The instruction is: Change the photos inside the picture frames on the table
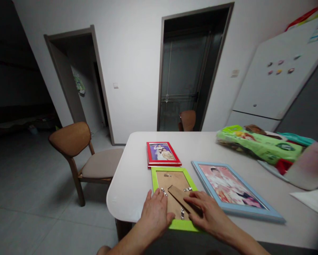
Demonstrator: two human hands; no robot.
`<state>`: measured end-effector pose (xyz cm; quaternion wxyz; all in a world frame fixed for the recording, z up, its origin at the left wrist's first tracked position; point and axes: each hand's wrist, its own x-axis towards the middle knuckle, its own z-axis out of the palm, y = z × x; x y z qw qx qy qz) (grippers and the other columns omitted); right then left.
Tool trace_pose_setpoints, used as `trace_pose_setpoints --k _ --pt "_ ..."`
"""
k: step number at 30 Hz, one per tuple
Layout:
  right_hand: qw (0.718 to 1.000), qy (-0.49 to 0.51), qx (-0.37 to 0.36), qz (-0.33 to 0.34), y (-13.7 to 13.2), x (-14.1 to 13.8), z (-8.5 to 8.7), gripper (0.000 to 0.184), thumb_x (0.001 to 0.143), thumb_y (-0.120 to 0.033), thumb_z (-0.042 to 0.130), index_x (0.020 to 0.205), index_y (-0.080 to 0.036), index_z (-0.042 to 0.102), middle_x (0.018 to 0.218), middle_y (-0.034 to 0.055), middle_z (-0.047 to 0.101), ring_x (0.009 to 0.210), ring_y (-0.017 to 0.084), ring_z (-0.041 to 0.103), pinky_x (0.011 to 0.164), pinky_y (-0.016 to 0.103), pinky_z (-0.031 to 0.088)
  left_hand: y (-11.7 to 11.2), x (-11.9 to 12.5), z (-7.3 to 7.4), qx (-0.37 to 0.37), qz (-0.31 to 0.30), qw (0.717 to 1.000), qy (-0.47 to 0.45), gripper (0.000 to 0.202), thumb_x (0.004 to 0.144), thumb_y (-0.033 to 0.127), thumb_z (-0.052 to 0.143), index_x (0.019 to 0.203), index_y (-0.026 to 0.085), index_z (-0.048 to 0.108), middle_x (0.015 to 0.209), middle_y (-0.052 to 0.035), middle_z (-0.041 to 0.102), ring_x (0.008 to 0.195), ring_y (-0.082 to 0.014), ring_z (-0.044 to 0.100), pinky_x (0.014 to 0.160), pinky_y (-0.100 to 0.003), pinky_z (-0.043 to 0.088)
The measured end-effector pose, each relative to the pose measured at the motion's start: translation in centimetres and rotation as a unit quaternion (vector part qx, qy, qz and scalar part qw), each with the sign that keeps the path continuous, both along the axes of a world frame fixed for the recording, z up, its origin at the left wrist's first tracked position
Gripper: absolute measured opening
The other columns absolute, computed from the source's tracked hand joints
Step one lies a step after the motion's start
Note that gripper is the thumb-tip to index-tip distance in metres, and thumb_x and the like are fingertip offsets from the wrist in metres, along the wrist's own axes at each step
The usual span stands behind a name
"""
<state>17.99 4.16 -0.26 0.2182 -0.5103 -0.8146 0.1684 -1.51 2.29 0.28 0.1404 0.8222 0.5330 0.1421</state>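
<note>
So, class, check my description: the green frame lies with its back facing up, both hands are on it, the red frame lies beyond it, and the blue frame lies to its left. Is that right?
Not quite: the blue frame lies to the right of the green frame, as the head view shows. The green frame's back faces up, both the left hand and right hand are on it, and the red frame lies beyond it.

Counter [132, 182]: pale top, left corners rounded. Directly on it: lime-green frame [174, 224], back side up, at the near edge; red frame [163, 154], picture up, just beyond it; light-blue frame [234, 189], picture up, to the right; green plastic package [262, 143], far right; white sheet [314, 200], right edge.
</note>
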Motion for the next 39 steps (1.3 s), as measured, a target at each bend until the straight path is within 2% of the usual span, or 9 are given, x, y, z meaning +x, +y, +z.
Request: trace_pose_setpoints --k 4,6,11,16,21,28,32,37,39 --pt "1.000 -0.015 0.011 0.014 0.5 0.3 -0.3 0.033 0.067 -0.032 0.049 0.096 -0.021 0.062 0.098 0.0087 0.056 0.091 0.022 0.048 0.082 0.033 0.035 -0.2 -0.2 0.0 -0.003 -0.003 1.000 -0.001 0.049 0.072 0.035 0.048 0.115 0.012 0.044 0.125 -0.0140 0.040 0.120 -0.0256 0.027 0.099 -0.044 0.014" --pt "0.999 -0.026 0.034 -0.013 1.2 0.6 -0.5 0.034 0.073 -0.034 0.044 0.098 -0.018 0.061 0.097 0.0097 0.056 0.090 0.021 0.048 0.082 0.032 0.035 -0.4 -0.2 0.1 0.000 -0.027 1.000 -0.009 0.053 0.071 0.041 0.050 0.115 0.013 0.042 0.126 -0.0138 0.038 0.120 -0.0257 0.025 0.099 -0.045 0.013" --pt "0.987 -0.100 0.084 -0.095 3.5 1.1 -1.4 0.031 0.075 -0.025 0.040 0.095 -0.018 0.062 0.095 0.0096 0.055 0.087 0.020 0.047 0.080 0.032 0.035 -0.6 -0.3 0.3 -0.007 -0.071 0.997 -0.004 0.066 0.064 0.053 0.055 0.115 0.014 0.041 0.127 -0.0156 0.037 0.118 -0.0275 0.029 0.099 -0.047 0.012" --pt "0.984 -0.129 0.091 -0.081 4.7 0.8 -1.4 0.031 0.077 -0.023 0.036 0.080 -0.019 0.066 0.083 0.0080 0.056 0.081 0.018 0.049 0.074 0.028 0.036 -0.2 -0.4 0.0 -0.016 -0.085 0.996 0.007 0.077 0.056 0.055 0.061 0.117 0.013 0.039 0.128 -0.0172 0.034 0.118 -0.0279 0.029 0.099 -0.045 0.015" --pt "0.986 -0.112 0.094 -0.074 5.3 0.7 -1.3 0.031 0.077 -0.023 0.036 0.075 -0.019 0.066 0.076 0.0066 0.055 0.075 0.016 0.049 0.069 0.027 0.037 0.0 -0.6 -0.7 -0.010 -0.085 0.996 0.014 0.077 0.057 0.057 0.059 0.118 0.014 0.038 0.129 -0.0148 0.034 0.119 -0.0257 0.028 0.099 -0.042 0.016" --pt "0.992 -0.077 0.097 -0.033 4.9 1.7 -2.0 0.028 0.075 -0.023 0.040 0.078 -0.019 0.067 0.087 0.0085 0.055 0.082 0.019 0.050 0.075 0.031 0.038 0.0 -0.6 -1.0 0.000 -0.071 0.997 0.014 0.078 0.058 0.059 0.057 0.118 0.014 0.037 0.129 -0.0139 0.034 0.119 -0.0248 0.028 0.099 -0.042 0.018" --pt "0.987 -0.066 0.145 -0.026 3.3 1.4 -2.1 0.028 0.075 -0.025 0.041 0.089 -0.019 0.065 0.096 0.0110 0.055 0.089 0.021 0.049 0.079 0.035 0.037 -0.1 -0.7 -1.0 -0.001 -0.079 0.997 0.021 0.077 0.060 0.059 0.056 0.118 0.013 0.037 0.130 -0.0143 0.032 0.120 -0.0246 0.027 0.100 -0.042 0.017" --pt "0.980 -0.062 0.153 0.110 0.0 -0.2 -1.0 0.022 0.076 -0.026 0.043 0.084 -0.027 0.064 0.097 0.0073 0.054 0.091 0.020 0.047 0.076 0.035 0.038 -0.1 -0.9 -1.3 0.005 -0.088 0.996 0.021 0.073 0.060 0.059 0.056 0.116 0.015 0.038 0.131 -0.0132 0.031 0.121 -0.0241 0.025 0.100 -0.042 0.016" --pt "0.978 -0.062 0.144 0.138 -0.8 -0.8 -0.5 0.021 0.076 -0.025 0.044 0.083 -0.028 0.064 0.096 0.0063 0.053 0.092 0.019 0.046 0.077 0.035 0.037 0.0 -0.9 -1.4 0.006 -0.086 0.996 0.018 0.072 0.060 0.057 0.057 0.115 0.016 0.039 0.131 -0.0130 0.031 0.121 -0.0240 0.025 0.100 -0.042 0.016"
